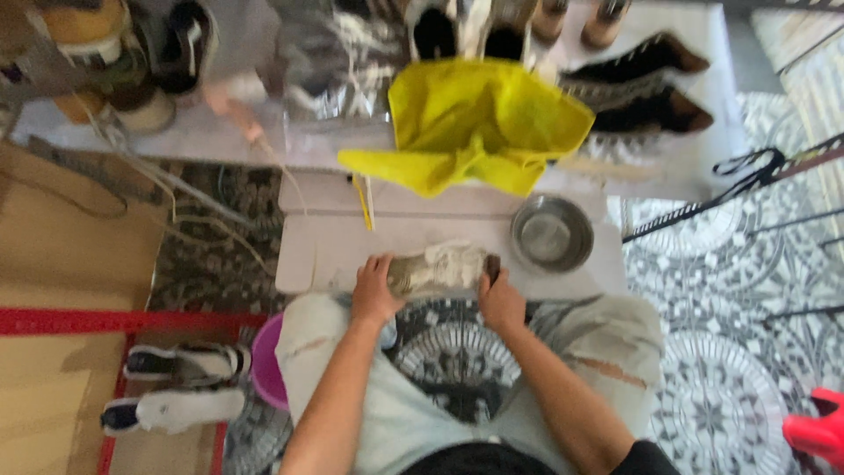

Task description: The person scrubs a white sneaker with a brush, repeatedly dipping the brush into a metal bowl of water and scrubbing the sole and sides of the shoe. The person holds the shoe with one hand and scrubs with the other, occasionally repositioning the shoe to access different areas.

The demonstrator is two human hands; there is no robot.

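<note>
In the head view, at the middle of the frame, a dirty whitish sneaker [437, 268] lies on its side at the near edge of a low white table [321, 251]; the left hand [375, 293] is curled around its left end and the right hand [501, 302] grips its right end, apparently closed on a small dark thing that is too blurred to name. Just right of the sneaker stands a round metal bowl [552, 232], a yellow cloth [475, 123] lies crumpled above it, and dark shoes [646, 88] sit at the upper right, while a pair of black-and-white sneakers [176, 387] lies at lower left beside a purple basin [266, 362].

Sneaker [437, 269]: on the low table [325, 251], between left hand [375, 292] and right hand [501, 303]
Metal bowl [552, 232]: right of the sneaker (same table)
Cloth [475, 123]: behind both
Pair of shoes [176, 387]: on the floor, left of the knees
</note>
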